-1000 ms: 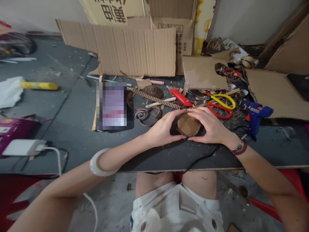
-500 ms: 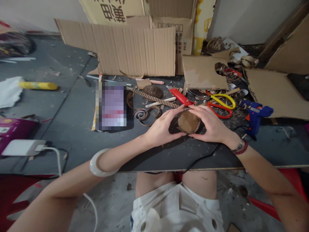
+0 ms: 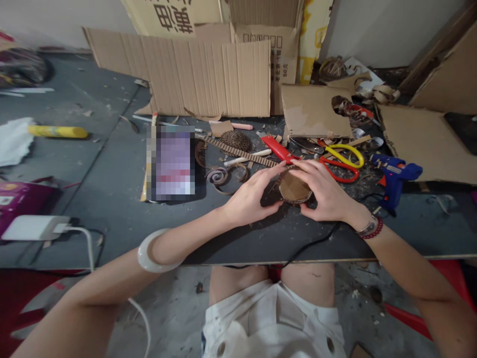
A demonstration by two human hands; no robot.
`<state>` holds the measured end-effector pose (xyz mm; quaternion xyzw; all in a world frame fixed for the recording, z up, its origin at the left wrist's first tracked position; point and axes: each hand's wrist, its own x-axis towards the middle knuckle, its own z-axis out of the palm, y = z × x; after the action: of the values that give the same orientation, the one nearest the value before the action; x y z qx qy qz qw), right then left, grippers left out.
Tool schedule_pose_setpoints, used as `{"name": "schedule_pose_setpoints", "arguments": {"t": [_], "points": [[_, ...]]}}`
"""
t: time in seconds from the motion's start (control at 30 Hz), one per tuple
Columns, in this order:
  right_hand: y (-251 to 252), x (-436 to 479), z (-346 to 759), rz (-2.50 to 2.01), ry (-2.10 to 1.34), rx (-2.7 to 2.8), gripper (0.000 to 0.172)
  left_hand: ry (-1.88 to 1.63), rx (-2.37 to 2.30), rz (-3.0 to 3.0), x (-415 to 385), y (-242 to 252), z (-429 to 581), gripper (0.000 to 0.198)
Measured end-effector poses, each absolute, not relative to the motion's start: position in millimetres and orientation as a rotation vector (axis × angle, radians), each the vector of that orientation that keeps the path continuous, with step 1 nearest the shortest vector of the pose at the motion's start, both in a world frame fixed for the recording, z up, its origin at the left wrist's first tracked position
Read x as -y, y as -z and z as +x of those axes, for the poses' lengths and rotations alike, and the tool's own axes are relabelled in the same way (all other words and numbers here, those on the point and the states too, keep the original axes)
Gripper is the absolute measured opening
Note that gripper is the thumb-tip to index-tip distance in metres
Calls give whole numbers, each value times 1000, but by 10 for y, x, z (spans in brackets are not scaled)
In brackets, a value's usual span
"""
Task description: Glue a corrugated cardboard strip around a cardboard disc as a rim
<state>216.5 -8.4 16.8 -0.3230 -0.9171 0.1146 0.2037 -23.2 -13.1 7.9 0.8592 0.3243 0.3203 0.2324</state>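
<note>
A round cardboard disc (image 3: 293, 187) with a frayed corrugated rim sits between my two hands, low over the grey table. My left hand (image 3: 255, 195) curls around its left side, fingertips at the far rim and thumb by the near rim. From the right, my right hand (image 3: 323, 191) grips it, fingers over the far edge and thumb at the near edge. Just beyond my fingertips lies a red utility knife (image 3: 278, 147). A corrugated cardboard strip (image 3: 238, 150) runs toward the disc from the upper left. Curled paper strips (image 3: 219, 176) lie left of my left hand.
Scissors (image 3: 343, 156) with yellow and orange handles and a blue glue gun (image 3: 395, 176) lie to the right. A phone (image 3: 173, 164) stands left of centre. Cardboard sheets (image 3: 208, 74) lean at the back. A white charger (image 3: 35, 227) and yellow tube (image 3: 57, 132) lie left.
The disc has shifted slightly to the right. My right thumb has moved right along the near rim, and my left thumb has drawn back a little to the left.
</note>
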Motion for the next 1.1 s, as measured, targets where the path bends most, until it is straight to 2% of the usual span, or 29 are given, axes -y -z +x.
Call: {"name": "schedule_pose_setpoints", "arguments": {"t": [0.43,0.87,1.1], "points": [[-171,85,2158,-880,-306,2592,87,-863,-895,2386,132,-72,-244,65],[-169,97,2156,-841,-233,2655,76,-988,-953,2442,96,1,-257,62],[-169,84,2165,-853,-182,2583,79,-997,-928,2437,105,-46,-246,60]]}}
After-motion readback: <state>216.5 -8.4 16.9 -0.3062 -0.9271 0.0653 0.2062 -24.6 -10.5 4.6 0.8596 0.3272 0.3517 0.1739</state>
